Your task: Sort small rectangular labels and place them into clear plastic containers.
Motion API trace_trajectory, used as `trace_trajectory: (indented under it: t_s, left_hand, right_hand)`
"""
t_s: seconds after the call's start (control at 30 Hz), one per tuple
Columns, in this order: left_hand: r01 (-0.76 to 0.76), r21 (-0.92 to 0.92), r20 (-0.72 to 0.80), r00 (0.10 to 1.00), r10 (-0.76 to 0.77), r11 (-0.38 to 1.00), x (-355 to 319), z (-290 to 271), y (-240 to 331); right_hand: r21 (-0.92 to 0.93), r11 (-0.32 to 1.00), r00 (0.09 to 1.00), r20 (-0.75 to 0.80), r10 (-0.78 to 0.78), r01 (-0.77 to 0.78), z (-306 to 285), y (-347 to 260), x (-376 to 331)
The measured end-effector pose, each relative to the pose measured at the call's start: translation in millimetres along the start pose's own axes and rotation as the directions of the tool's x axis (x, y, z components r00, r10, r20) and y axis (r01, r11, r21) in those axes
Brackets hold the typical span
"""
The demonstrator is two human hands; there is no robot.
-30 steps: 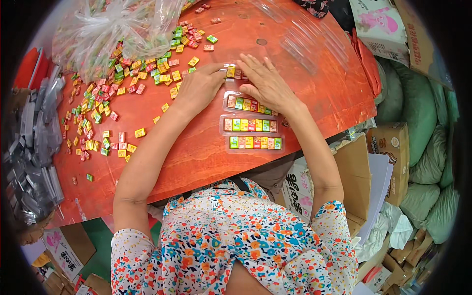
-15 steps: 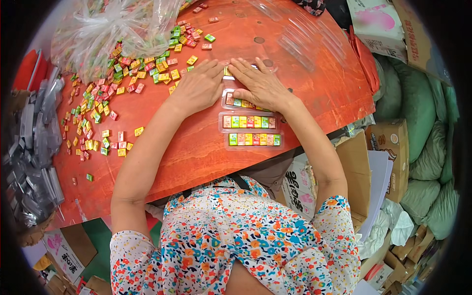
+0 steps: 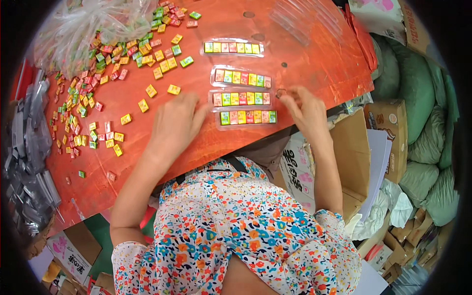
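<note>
Several clear plastic trays, each with a row of small red, yellow and green boxes, lie one behind another on the red table. The nearest tray [image 3: 247, 118] is close to the table's front edge, and the second tray [image 3: 242, 99] lies just behind it. A third tray [image 3: 242, 78] sits slightly tilted, and the farthest tray [image 3: 232, 47] is set apart from it. My left hand [image 3: 178, 122] is left of the nearer trays, fingers apart and holding nothing. Off their right ends, my right hand [image 3: 307, 110] is open and empty, with thumb and fingers spread.
Loose small boxes [image 3: 118, 69] are scattered over the table's left side, beside a big clear plastic bag [image 3: 93, 24]. Clear empty trays [image 3: 307, 19] lie at the far right. Grey plastic pieces [image 3: 29, 157] are heaped at the left edge. Cartons [image 3: 349, 162] and green sacks [image 3: 410, 93] stand right.
Both hands have drawn back toward me from the farther trays and parted to either side, uncovering their rows of boxes. The whole view has shifted a little.
</note>
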State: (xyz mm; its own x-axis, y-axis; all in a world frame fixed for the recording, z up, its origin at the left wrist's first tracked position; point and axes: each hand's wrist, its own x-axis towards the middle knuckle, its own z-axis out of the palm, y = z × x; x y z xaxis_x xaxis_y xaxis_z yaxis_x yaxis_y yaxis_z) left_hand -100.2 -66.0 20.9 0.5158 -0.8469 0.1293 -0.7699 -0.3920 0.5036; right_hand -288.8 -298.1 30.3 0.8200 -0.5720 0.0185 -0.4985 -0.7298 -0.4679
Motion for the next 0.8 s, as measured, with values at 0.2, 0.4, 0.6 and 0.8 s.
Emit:
trace_trajectory:
  t_s: [0.2, 0.4, 0.6, 0.8]
  left_hand:
    - [0.290, -0.447, 0.162, 0.957, -0.242, 0.846, -22.8, 18.4, 22.1]
    - [0.431, -0.684, 0.240, 0.895, -0.376, 0.588, -27.8, 18.3, 18.6]
    - [0.347, -0.466, 0.126, 0.937, -0.327, 0.814, 11.5, 16.2, 5.1]
    - [0.181, -0.384, -0.105, 0.966, -0.238, 0.905, 10.0, 33.6, -3.8]
  right_hand:
    - [0.410, 0.856, 0.949, 0.145, 0.280, -0.315, 23.9, -24.3, -40.8]
    - [0.690, 0.604, 0.912, 0.226, 0.342, -0.398, 20.6, -30.8, -44.4]
    - [0.584, 0.760, 0.955, 0.101, 0.280, -0.285, 18.0, -35.7, -4.9]
    - [0.385, 0.890, 0.967, 0.023, 0.253, -0.243, 34.2, -32.1, -9.5]
